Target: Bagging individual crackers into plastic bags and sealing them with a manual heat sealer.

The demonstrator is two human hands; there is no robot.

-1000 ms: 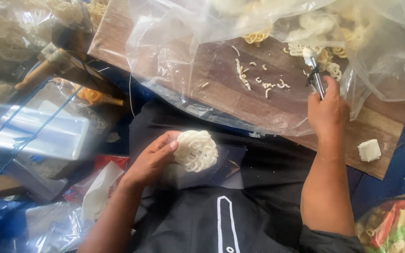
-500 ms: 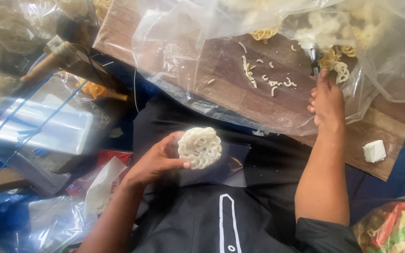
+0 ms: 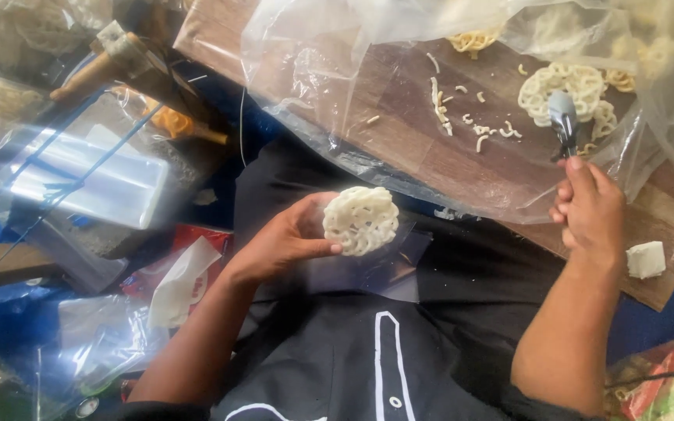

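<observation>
At the bottom of the frame a black garment with white lines is seen over the lap. Just above it, at the centre, a round white lattice cracker is held in the left hand, the fingers closed around its left edge with the thumb pressed under it; a clear plastic bag lies beneath the cracker. At the lower left, crumpled clear wrappers and a red packet are seen. Toward the right of the frame, the right hand is raised over the wooden desk, its fingers gripping a small metal tool. Near it, at the desk's right edge, a small white block rests. Further up, broken cracker bits are scattered on clear plastic sheeting, and more lattice crackers lie at the tool's tip in the upper right.
</observation>
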